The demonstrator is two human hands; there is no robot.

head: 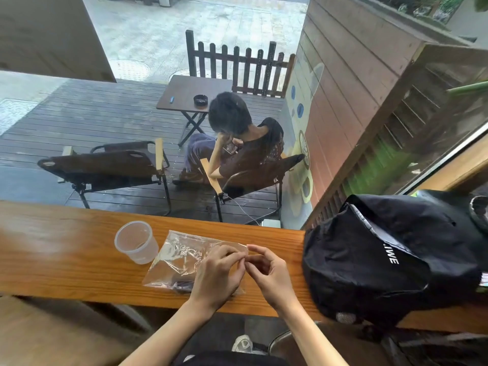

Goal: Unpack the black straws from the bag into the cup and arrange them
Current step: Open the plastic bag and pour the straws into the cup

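A clear plastic bag [182,257] lies flat on the wooden counter [66,260]. Dark straws [182,284] show through its near end. An empty translucent cup [136,241] stands upright just left of the bag, touching its corner. My left hand [219,273] rests on the bag's right half, fingertips pinched at the bag's right edge. My right hand [266,273] meets it there, thumb and forefinger pinched on the same edge. Both hands hide much of that end of the bag.
A black backpack [390,260] takes up the counter's right end, close to my right hand. Beyond the counter, a person sits in a folding chair [250,175] on a wooden deck, with a second chair [111,165] and a small table [192,93].
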